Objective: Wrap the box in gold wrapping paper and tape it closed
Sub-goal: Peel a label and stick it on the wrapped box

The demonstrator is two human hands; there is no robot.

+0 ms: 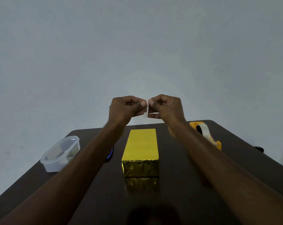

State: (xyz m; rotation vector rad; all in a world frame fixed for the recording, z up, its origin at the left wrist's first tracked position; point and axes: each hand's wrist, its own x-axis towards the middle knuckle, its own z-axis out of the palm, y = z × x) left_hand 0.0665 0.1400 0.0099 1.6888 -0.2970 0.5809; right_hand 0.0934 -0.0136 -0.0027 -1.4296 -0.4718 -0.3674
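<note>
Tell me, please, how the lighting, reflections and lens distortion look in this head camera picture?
Head view: dim, flat light, wall greyish; the gold-wrapped box has a bright top, and its crinkled near face mirrors in the glossy dark table; table edges splay from wide-angle distortion; both hands and the tape piece look soft.

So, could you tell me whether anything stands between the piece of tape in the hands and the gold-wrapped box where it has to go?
Nothing visible does. The left hand and right hand pinch the piece of tape in the air above the far end of the gold-wrapped box. The tape dispenser and plastic container sit off to the sides.
</note>
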